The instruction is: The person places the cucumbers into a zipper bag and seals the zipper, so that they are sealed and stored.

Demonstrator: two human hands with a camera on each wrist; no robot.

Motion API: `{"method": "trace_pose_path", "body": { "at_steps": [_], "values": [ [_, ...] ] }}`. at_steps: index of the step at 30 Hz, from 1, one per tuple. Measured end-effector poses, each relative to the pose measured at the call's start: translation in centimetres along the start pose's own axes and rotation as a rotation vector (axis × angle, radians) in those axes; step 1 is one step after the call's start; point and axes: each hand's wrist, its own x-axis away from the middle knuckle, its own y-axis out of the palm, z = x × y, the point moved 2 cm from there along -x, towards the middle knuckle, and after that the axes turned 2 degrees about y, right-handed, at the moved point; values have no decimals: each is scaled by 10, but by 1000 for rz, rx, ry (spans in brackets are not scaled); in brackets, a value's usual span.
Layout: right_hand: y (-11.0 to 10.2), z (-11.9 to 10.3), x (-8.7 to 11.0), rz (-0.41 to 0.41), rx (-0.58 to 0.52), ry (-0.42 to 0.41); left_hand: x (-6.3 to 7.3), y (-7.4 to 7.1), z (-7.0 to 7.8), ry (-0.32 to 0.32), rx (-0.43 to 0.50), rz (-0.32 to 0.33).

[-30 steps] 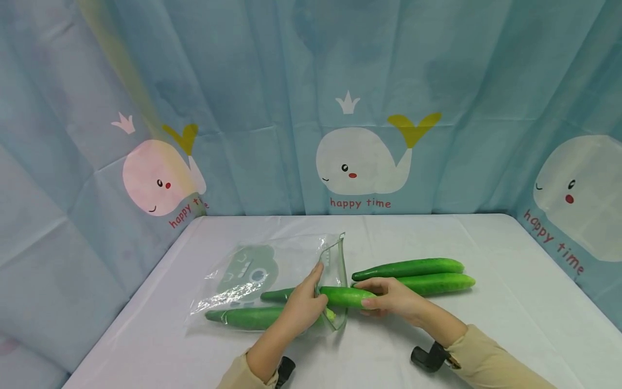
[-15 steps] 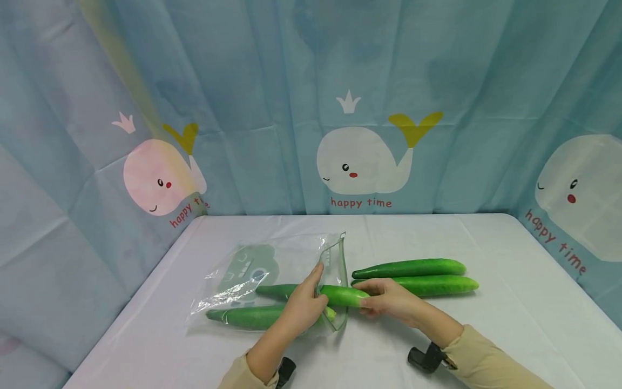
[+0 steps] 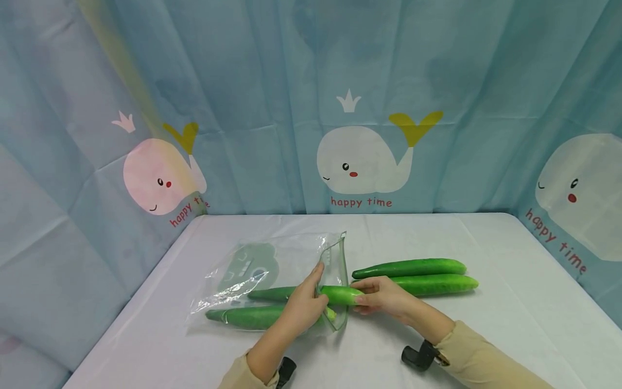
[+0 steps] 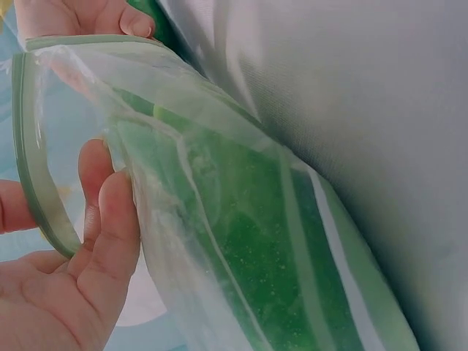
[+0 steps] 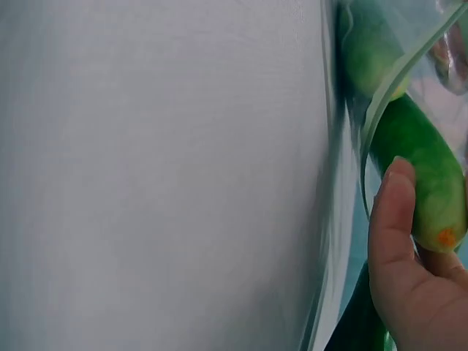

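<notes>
A clear zip bag (image 3: pixel 301 246) with green trim lies on the white table, its mouth facing right. My left hand (image 3: pixel 306 302) grips the mouth's edge; in the left wrist view fingers (image 4: pixel 113 219) lie against the plastic beside the green rim (image 4: pixel 25 146). My right hand (image 3: pixel 381 296) holds a cucumber (image 3: pixel 340 295) by its pale end, thumb and fingers around it. Most of that cucumber is inside the bag, and its pale end (image 5: pixel 439 205) sticks out past the rim in the right wrist view. A second cucumber (image 3: pixel 243 317) lies wholly inside, nearer me, partly hidden by my left arm.
Two more cucumbers, a darker one (image 3: pixel 413 267) and a lighter one (image 3: pixel 442 284), lie side by side on the table (image 3: pixel 505 324) right of the bag. A blue curtain (image 3: pixel 262 167) with whale prints hangs behind and at both sides.
My right hand has moved left, sliding the held cucumber further into the bag. The lighter loose cucumber shifted slightly right at first. My left hand has stayed in place.
</notes>
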Motion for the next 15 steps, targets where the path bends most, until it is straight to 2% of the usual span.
{"method": "trace_pose_path", "body": {
  "at_steps": [15],
  "values": [
    [9,3,-10,-1,-41,19,0,1,0,11,3,-3]
  ]
}}
